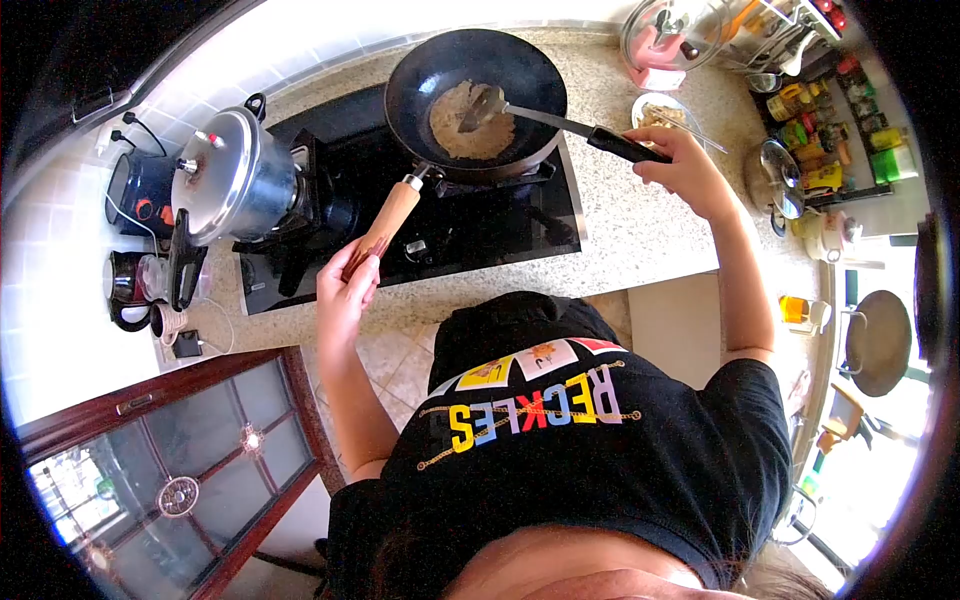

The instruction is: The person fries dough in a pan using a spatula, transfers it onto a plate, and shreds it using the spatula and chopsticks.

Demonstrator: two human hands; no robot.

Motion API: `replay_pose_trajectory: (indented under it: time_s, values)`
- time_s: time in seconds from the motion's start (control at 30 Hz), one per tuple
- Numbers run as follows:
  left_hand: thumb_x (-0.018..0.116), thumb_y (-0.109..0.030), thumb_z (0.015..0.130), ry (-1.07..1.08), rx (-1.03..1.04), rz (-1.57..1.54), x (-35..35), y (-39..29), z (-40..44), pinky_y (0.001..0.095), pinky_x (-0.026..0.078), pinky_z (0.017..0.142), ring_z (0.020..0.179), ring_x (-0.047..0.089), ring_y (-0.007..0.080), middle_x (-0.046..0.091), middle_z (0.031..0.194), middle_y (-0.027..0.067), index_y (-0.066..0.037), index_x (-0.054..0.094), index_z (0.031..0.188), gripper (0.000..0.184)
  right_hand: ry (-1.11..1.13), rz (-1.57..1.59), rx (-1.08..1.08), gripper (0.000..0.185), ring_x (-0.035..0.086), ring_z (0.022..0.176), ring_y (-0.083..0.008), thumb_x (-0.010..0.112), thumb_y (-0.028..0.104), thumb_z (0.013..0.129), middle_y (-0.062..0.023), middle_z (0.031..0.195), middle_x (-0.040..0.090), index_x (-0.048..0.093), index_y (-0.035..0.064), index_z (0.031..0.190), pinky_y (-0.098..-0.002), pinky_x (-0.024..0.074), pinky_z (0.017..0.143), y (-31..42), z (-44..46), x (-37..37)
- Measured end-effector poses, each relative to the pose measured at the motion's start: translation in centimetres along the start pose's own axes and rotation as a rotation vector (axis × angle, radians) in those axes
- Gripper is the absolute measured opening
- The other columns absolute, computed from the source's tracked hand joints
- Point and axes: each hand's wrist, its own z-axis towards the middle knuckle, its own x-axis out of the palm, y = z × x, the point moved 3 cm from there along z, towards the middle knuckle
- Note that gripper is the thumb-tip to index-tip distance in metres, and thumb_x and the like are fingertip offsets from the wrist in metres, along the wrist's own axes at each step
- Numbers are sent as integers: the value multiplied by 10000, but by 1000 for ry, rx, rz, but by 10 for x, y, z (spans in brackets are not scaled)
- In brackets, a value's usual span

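A dark wok (410, 95) sits over the right burner of the black glass stove. My left hand (348, 277) is closed around the end of its wooden handle (391, 215). In the wok's bottom lies a patch of light brown powdery or pasty food (455, 120); its exact kind I cannot tell. My right hand (686, 168) grips the black handle of a metal spatula (550, 118). The spatula's blade rests in the brown food, near the middle of the wok.
A pressure cooker (240, 180) stands on the left burner of the stove (440, 262). Right of the wok are a bowl of food (660, 108), a glass lid (665, 35) and a rack of seasoning jars (820, 130). A glazed door (215, 440) stands at lower left.
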Motion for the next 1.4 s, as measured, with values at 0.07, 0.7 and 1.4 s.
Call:
replay_pose_trajectory:
  time_s: [0.07,0.7,1.4]
  values:
    - [612,-133,886,-2,-5,-8,-1,1,0,169,272,418,477,384,12,530,677,-22,10,582,1205,350,10,-24,1,413,435,581,-18,655,63,781,16,768,605,597,13,1187,-176,340,498,6,3,-3]
    - [595,-160,915,33,34,21,0,2,0,168,283,420,485,388,17,533,697,-12,19,553,1223,359,-21,-342,-210,434,539,666,-82,624,56,788,-41,762,638,600,26,1220,-268,457,607,29,29,18]
    - [632,-142,884,4,60,5,-3,8,2,170,281,429,487,386,9,533,685,-26,6,581,1212,364,-96,-249,-218,437,569,761,-92,649,37,787,-82,906,673,595,15,1219,-270,482,710,19,11,20]
